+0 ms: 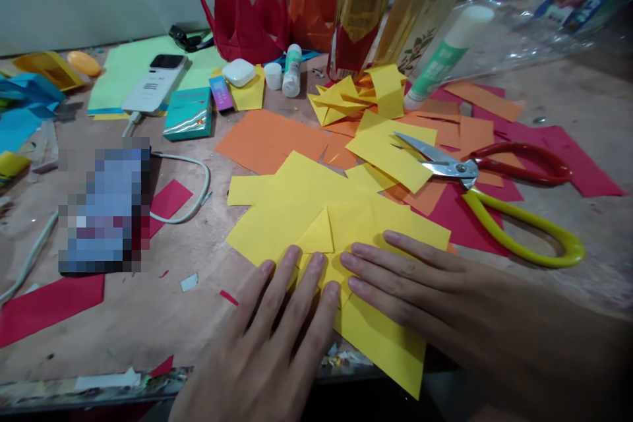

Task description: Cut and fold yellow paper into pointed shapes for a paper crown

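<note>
Two hands [262, 336] [420, 283], one pair of scissors [462, 170], apparently one glue stick [440, 59].

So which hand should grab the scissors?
Probably the right hand. It lies nearer the scissors, with its fingertips close to their yellow handle. The left hand is farther off, and the right hand is between it and them. Both hands rest flat on the yellow paper.

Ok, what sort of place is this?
Probably a paper-craft workspace: a worn bench strewn with cut coloured paper, scissors, a glue stick, and folded red paper shapes.
</note>
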The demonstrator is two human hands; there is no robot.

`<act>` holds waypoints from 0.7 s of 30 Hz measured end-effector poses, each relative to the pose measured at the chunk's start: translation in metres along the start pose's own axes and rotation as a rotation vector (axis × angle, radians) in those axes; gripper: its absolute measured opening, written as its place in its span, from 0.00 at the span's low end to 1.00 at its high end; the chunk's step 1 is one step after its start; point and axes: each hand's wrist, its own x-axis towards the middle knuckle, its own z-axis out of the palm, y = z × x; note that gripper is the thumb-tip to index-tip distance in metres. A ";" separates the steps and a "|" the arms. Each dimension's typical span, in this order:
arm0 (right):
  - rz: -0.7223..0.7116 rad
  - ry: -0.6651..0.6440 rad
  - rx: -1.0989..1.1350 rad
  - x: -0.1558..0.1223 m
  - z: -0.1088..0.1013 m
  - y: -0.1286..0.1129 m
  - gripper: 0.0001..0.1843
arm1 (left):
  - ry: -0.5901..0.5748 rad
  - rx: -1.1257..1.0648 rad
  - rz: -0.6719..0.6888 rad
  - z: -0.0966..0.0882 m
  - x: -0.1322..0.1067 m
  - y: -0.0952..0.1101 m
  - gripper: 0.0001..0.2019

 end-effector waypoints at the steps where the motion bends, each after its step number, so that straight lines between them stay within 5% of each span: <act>1: -0.001 0.004 0.009 0.001 -0.001 0.001 0.53 | -0.012 -0.003 0.000 -0.001 0.000 0.000 0.28; 21: 0.226 0.132 0.105 -0.005 0.027 -0.022 0.44 | -0.036 0.008 0.059 -0.002 -0.001 -0.002 0.26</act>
